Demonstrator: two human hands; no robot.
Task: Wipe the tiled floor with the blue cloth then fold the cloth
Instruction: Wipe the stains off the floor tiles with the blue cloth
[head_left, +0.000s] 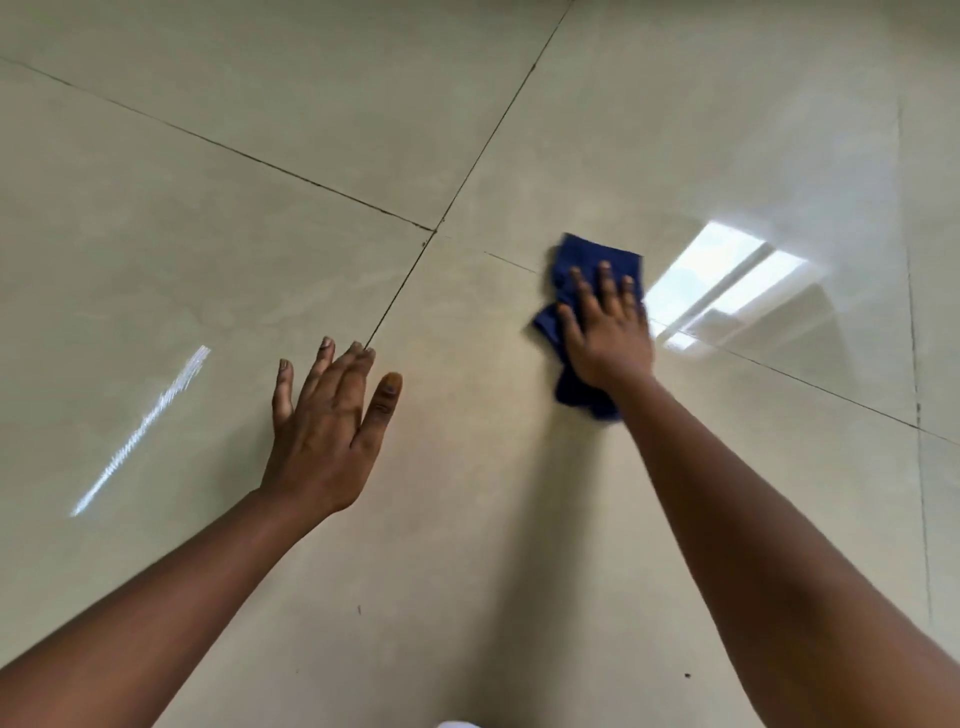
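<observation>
A crumpled dark blue cloth (584, 260) lies on the glossy beige tiled floor (260, 234), right of centre. My right hand (605, 332) presses flat on top of it with straight, spread fingers, covering its middle; blue edges stick out beyond the fingertips, at the left and below the wrist. My left hand (330, 421) is open with fingers spread, low over the floor or resting on it, to the left of the cloth and apart from it. It holds nothing.
Dark grout lines (395, 299) cross the floor and meet left of the cloth. A bright window reflection (722, 280) shines on the tile just right of the cloth. A streak of glare (140, 431) lies at the left. A few dark specks (687, 675) dot the near tile.
</observation>
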